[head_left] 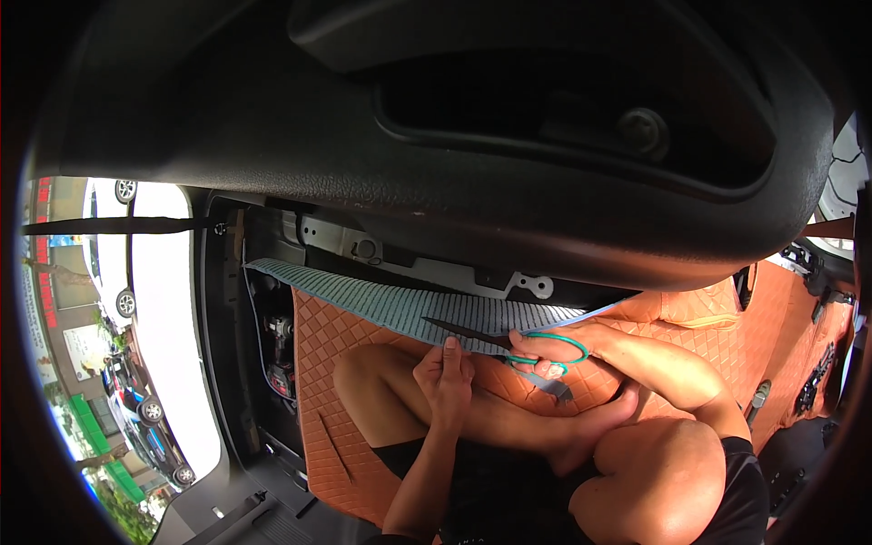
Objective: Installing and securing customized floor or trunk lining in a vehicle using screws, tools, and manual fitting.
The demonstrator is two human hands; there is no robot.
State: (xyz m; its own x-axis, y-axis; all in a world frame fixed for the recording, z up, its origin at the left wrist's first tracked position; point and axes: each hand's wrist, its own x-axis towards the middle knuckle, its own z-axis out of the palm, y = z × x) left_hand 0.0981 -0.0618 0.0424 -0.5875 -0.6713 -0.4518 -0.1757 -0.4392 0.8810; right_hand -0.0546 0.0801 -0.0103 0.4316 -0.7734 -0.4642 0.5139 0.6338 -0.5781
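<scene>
My left hand [443, 386] pinches the lower edge of a long pale blue-grey striped sheet [363, 295], thumb on top, below the dark scissor blades. My right hand [536, 359] grips scissors [565, 338] with teal handles, their blades pointing left across the sheet. A short grey strip [549, 386] lies just under my right hand, over the quilted orange-brown mat [320, 450] where my bare legs are crossed. The sheet runs along beneath a black plastic panel [436, 209], below a silver metal bracket [459, 277].
A side compartment at my left holds a red-and-black power tool [280, 372]. Past the opening at far left are a black strap [118, 224] and parked cars [150, 409]. Black fittings [813, 381] lie on the right side of the quilted covering. A deep recess sits in the panel above.
</scene>
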